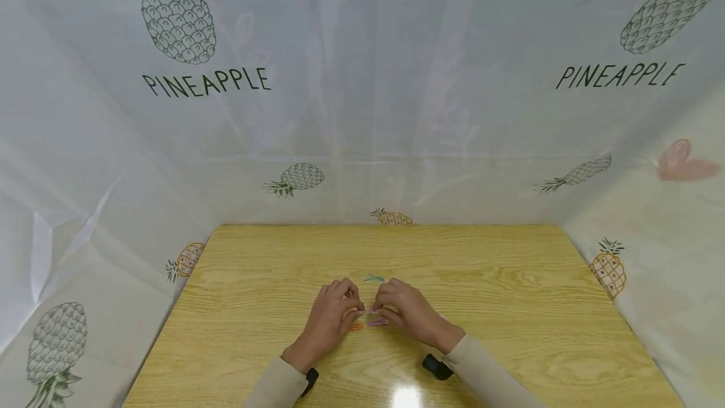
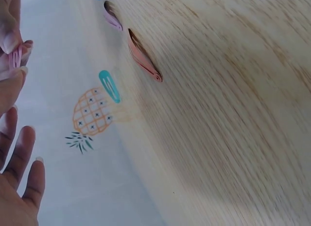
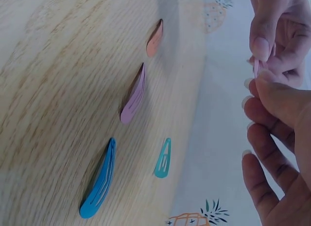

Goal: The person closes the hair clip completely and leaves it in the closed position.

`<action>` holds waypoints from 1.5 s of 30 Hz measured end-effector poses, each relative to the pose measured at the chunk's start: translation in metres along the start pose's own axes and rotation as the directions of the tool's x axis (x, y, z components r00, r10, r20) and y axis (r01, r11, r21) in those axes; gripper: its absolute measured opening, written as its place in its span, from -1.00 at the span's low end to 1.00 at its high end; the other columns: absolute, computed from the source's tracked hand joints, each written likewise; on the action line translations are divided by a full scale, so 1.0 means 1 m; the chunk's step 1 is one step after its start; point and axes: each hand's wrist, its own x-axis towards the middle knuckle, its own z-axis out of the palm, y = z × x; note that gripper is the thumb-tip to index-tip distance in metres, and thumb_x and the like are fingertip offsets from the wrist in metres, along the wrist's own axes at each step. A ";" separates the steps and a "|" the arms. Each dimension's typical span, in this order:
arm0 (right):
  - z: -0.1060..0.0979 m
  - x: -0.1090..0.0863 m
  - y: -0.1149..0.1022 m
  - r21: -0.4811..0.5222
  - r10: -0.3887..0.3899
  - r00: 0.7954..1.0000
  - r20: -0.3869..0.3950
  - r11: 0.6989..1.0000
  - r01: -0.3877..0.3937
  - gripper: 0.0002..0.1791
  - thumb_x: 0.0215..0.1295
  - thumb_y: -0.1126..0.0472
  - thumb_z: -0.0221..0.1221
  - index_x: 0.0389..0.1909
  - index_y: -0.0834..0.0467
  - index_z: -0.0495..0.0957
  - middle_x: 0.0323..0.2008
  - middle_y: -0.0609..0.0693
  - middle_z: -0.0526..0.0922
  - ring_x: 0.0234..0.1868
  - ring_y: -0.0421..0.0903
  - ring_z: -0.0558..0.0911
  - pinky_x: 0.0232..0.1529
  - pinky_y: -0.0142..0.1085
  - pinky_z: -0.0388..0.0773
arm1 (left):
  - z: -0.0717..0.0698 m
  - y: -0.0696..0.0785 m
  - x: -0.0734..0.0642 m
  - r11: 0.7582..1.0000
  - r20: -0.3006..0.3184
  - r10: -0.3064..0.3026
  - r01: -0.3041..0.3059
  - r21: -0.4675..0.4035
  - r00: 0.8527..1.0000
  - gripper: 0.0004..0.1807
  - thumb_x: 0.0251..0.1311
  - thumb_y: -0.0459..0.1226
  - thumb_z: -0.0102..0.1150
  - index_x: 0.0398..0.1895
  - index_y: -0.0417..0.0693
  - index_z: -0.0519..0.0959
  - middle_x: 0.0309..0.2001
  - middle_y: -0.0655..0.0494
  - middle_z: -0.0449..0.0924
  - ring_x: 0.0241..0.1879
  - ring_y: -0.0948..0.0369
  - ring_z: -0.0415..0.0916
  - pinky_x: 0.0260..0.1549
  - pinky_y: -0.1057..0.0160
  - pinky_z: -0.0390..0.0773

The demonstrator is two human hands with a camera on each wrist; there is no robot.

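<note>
Between the two hands is a pink snap hair clip (image 2: 15, 60), raised above the table. My left hand (image 1: 333, 315) pinches one end of it between thumb and index finger, other fingers spread. From the opposite side my right hand (image 1: 412, 313) pinches the other end, thumb against fingertip. Fingertips cover much of the clip in the head view. Beneath the hands lie an orange hair clip (image 1: 357, 327) and a purple hair clip (image 1: 377, 322). Beyond them rests a teal hair clip (image 1: 374, 278). The right wrist view also shows a blue hair clip (image 3: 98, 180) beside the purple one.
The wood-grain table (image 1: 255, 282) extends around both hands. A white sheet printed with pineapples (image 1: 351, 112) hangs behind it and along both sides. Dark wrist bands (image 1: 437, 367) sit at the cuffs of the beige sleeves.
</note>
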 end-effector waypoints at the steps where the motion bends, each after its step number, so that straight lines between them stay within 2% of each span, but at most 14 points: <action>1: 0.000 0.000 0.000 0.008 -0.002 1.000 0.002 1.000 0.002 -0.84 0.21 0.37 0.49 -0.26 0.09 0.75 -0.23 -0.19 0.69 -0.21 -0.25 0.56 -0.17 -0.40 0.59 | 0.000 0.000 0.000 1.000 0.001 0.007 -0.007 -0.003 1.000 -0.89 0.06 -0.32 0.58 -0.45 0.06 0.78 -0.17 0.26 0.49 -0.20 0.25 0.44 -0.17 0.18 0.46; 8: -0.002 -0.004 0.002 0.043 -0.015 1.000 0.024 0.999 0.013 -0.88 0.25 0.34 0.47 -0.27 0.08 0.75 -0.24 -0.20 0.68 -0.22 -0.28 0.53 -0.18 -0.42 0.56 | 0.001 0.001 -0.002 0.999 0.055 0.001 0.001 -0.049 0.998 -0.93 0.15 -0.30 0.54 -0.41 0.03 0.79 -0.15 0.26 0.48 -0.14 0.25 0.47 -0.11 0.14 0.49; 15: -0.003 -0.007 0.003 0.101 -0.010 0.997 0.070 0.995 0.003 -0.96 0.35 0.28 0.40 -0.27 0.08 0.73 -0.21 -0.19 0.67 -0.17 -0.27 0.55 -0.12 -0.38 0.60 | 0.002 0.002 -0.004 0.997 0.068 0.015 -0.010 -0.082 0.998 -0.90 0.06 -0.35 0.58 -0.42 0.00 0.80 -0.17 0.26 0.47 -0.15 0.24 0.46 -0.11 0.14 0.48; 20: -0.003 -0.009 0.005 0.131 -0.007 0.996 0.094 0.991 -0.005 -0.96 0.43 0.21 0.33 -0.25 0.08 0.73 -0.19 -0.20 0.67 -0.15 -0.27 0.55 -0.06 -0.33 0.61 | 0.002 0.001 -0.004 0.995 0.098 0.002 0.008 -0.102 0.995 -0.95 0.21 -0.27 0.50 -0.39 0.01 0.80 -0.16 0.26 0.46 -0.13 0.24 0.47 -0.08 0.12 0.47; 24: -0.003 -0.009 0.008 0.152 -0.021 0.995 0.093 0.988 0.006 -0.91 0.46 0.17 0.30 -0.24 0.08 0.73 -0.19 -0.19 0.67 -0.14 -0.26 0.56 -0.04 -0.31 0.62 | 0.002 0.001 -0.004 0.993 0.096 0.011 0.001 -0.119 0.995 -0.92 0.26 -0.23 0.46 -0.38 0.01 0.81 -0.15 0.26 0.46 -0.13 0.24 0.46 -0.09 0.12 0.46; 28: -0.003 -0.010 0.010 0.172 -0.041 0.995 0.089 0.985 0.025 -0.87 0.48 0.14 0.29 -0.26 0.10 0.72 -0.20 -0.17 0.67 -0.14 -0.25 0.56 -0.04 -0.31 0.62 | 0.003 0.001 -0.004 0.990 0.084 0.021 -0.009 -0.142 0.996 -0.95 0.16 -0.30 0.53 -0.39 0.01 0.80 -0.15 0.27 0.46 -0.15 0.26 0.44 -0.11 0.13 0.47; 37: -0.006 -0.009 0.010 0.197 -0.070 0.994 0.089 0.979 0.051 -0.96 0.39 0.26 0.36 -0.29 0.10 0.73 -0.21 -0.17 0.69 -0.11 -0.24 0.57 0.00 -0.30 0.61 | 0.002 0.000 -0.004 0.985 0.117 0.038 -0.017 -0.171 0.992 -0.95 0.22 -0.25 0.48 -0.39 0.03 0.80 -0.14 0.28 0.46 -0.14 0.29 0.43 -0.06 0.11 0.51; 45: -0.008 -0.010 0.011 0.208 -0.082 0.991 0.109 0.976 0.058 -0.94 0.41 0.25 0.35 -0.27 0.13 0.75 -0.19 -0.17 0.70 -0.07 -0.23 0.58 0.03 -0.29 0.62 | 0.004 -0.001 -0.005 0.980 0.107 0.055 -0.033 -0.198 0.993 -0.93 0.16 -0.31 0.54 -0.37 0.06 0.80 -0.14 0.29 0.46 -0.14 0.31 0.43 -0.08 0.15 0.52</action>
